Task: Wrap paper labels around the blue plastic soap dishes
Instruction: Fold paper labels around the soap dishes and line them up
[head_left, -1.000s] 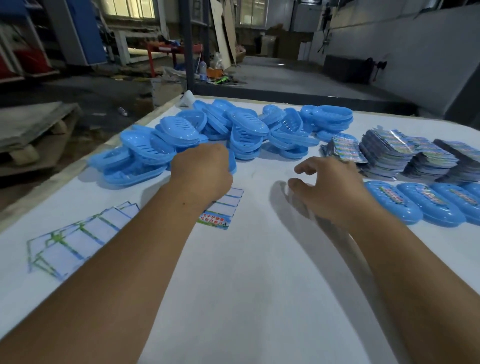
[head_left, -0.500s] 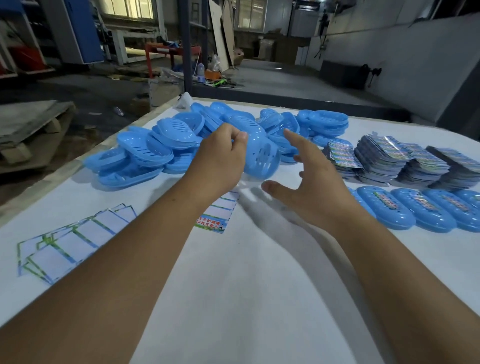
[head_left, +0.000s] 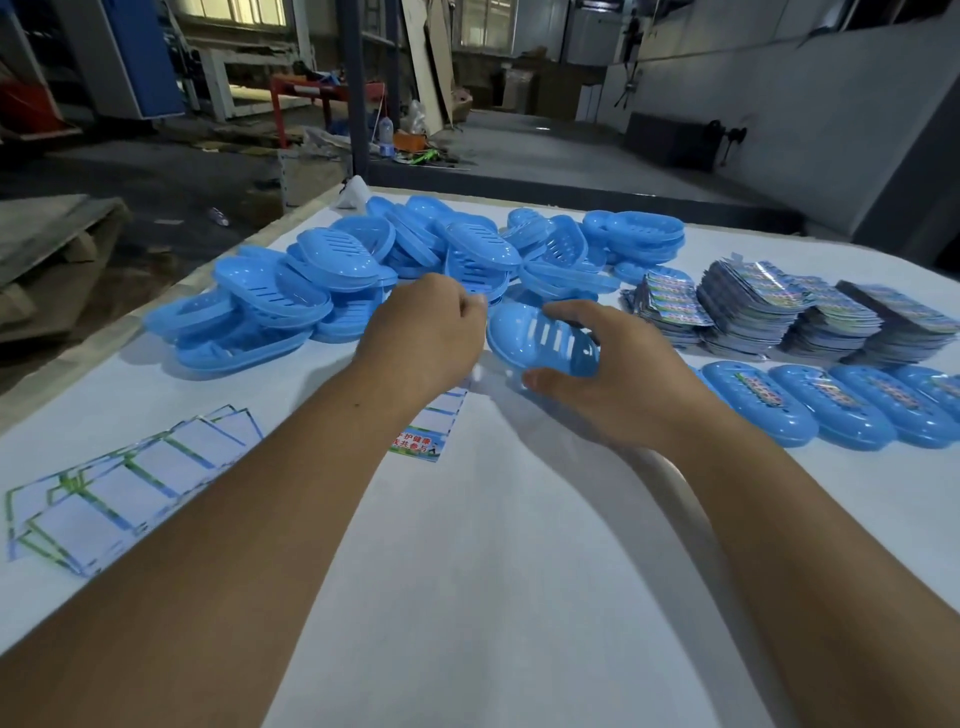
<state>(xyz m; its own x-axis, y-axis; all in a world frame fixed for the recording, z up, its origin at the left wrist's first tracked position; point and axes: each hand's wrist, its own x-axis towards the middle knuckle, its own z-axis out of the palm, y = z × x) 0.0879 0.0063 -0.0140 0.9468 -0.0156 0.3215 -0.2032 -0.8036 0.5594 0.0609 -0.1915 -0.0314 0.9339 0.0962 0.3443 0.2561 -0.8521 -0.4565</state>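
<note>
The right hand (head_left: 618, 384) curled around a slotted soap dish (head_left: 545, 340) just above the surface (head_left: 493, 571); the left hand (head_left: 426, 338), fingers curled, pinched its near end. Loose dishes (head_left: 363, 265) crowded behind, label stacks (head_left: 779, 312) and wrapped dishes (head_left: 831, 410) to the right, a paper label (head_left: 431, 431) beneath.

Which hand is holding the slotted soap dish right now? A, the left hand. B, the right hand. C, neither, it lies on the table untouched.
B: the right hand curls its thumb and fingers round the soap dish, while the left hand sits beside it.
</note>
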